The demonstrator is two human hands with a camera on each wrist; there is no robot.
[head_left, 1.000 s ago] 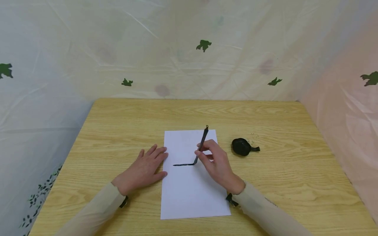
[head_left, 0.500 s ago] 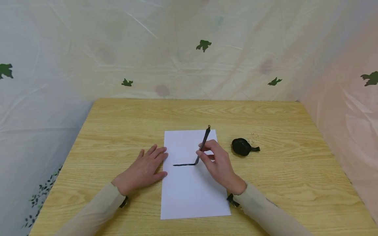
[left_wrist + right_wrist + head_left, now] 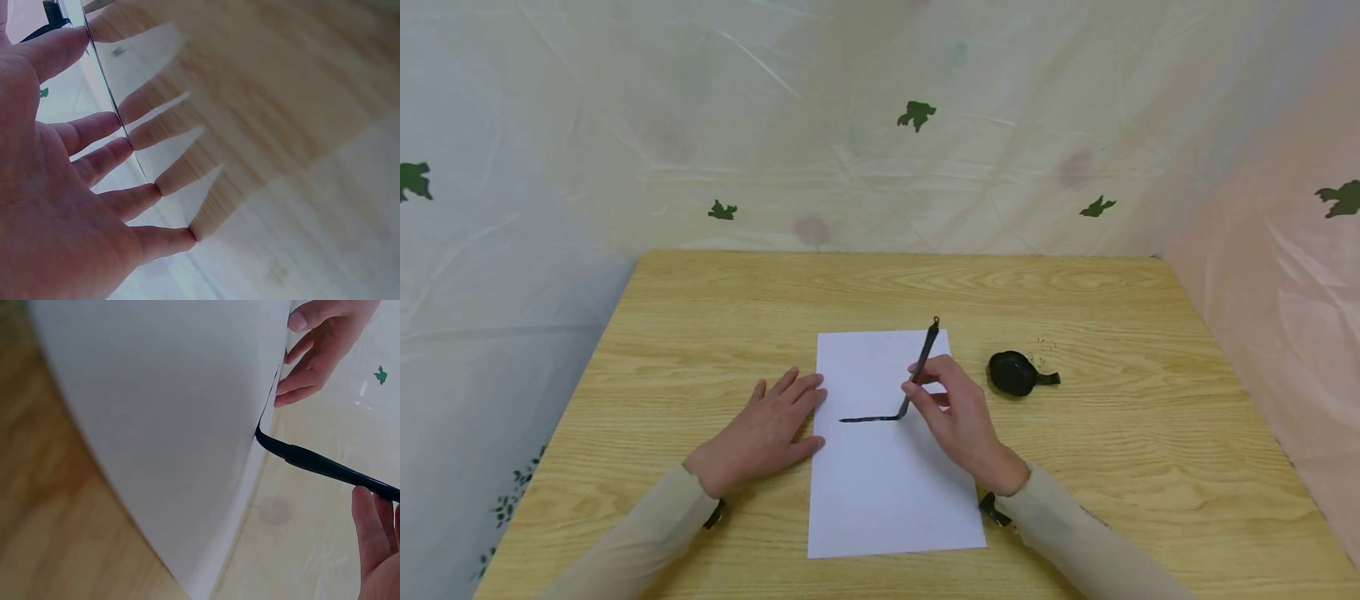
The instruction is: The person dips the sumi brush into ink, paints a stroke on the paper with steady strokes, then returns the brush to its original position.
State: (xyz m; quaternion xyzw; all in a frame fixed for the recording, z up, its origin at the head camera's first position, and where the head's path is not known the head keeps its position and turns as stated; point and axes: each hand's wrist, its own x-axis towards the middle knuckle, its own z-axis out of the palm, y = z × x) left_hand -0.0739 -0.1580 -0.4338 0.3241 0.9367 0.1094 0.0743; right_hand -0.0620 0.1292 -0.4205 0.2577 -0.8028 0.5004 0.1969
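Note:
My right hand (image 3: 958, 417) pinches a dark ink brush (image 3: 927, 343) by its handle, which leans a little to the right. In the right wrist view the bent black tip of the brush (image 3: 312, 461) touches the white paper (image 3: 887, 492). A black horizontal stroke (image 3: 865, 419) runs leftward from that tip across the sheet. My left hand (image 3: 763, 437) lies with fingers spread at the paper's left edge, several fingertips and the thumb resting on it. In the left wrist view the left hand (image 3: 81, 162) shows its palm side, fingertips down on the surface.
Right of the paper sits a small black dish with a short handle (image 3: 1013, 373), dark specks beside it. The wooden table (image 3: 1120, 483) extends on both sides of the sheet. A pale curtain with green bird shapes (image 3: 917, 115) hangs behind the table.
My right hand and the brush have moved slightly to the right, and the black stroke has grown a little longer that way. The left hand and paper stay put.

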